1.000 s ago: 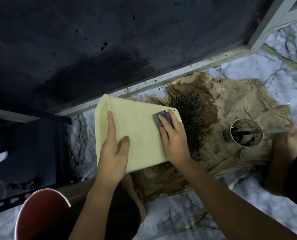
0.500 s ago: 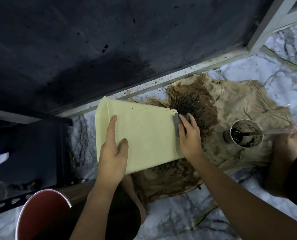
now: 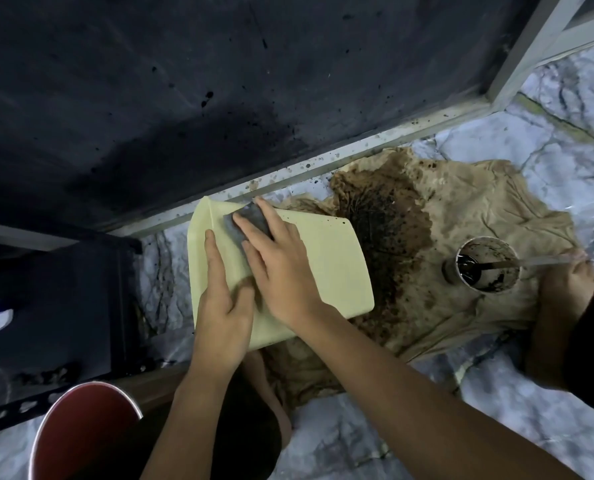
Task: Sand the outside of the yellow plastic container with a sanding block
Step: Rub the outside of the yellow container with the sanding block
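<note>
The pale yellow plastic container (image 3: 326, 261) lies on its side on a stained cloth, its wide rim to the left. My left hand (image 3: 221, 313) presses flat on its near left part, fingers pointing away from me. My right hand (image 3: 278, 261) crosses just over the left thumb and holds the grey sanding block (image 3: 245, 221) against the container's far left area, near the rim. The block shows only partly under my fingers.
The brown stained cloth (image 3: 461, 209) covers the marble floor to the right. On it stands a dirty paint cup (image 3: 485, 265) with a stick, and another person's hand (image 3: 565, 282) is beside it. A red bucket (image 3: 81, 431) sits near left, a black stand (image 3: 53, 299) at left.
My right hand has slid the sanding block from the container's right end across to its far left part near the rim. The left hand has stayed in place.
</note>
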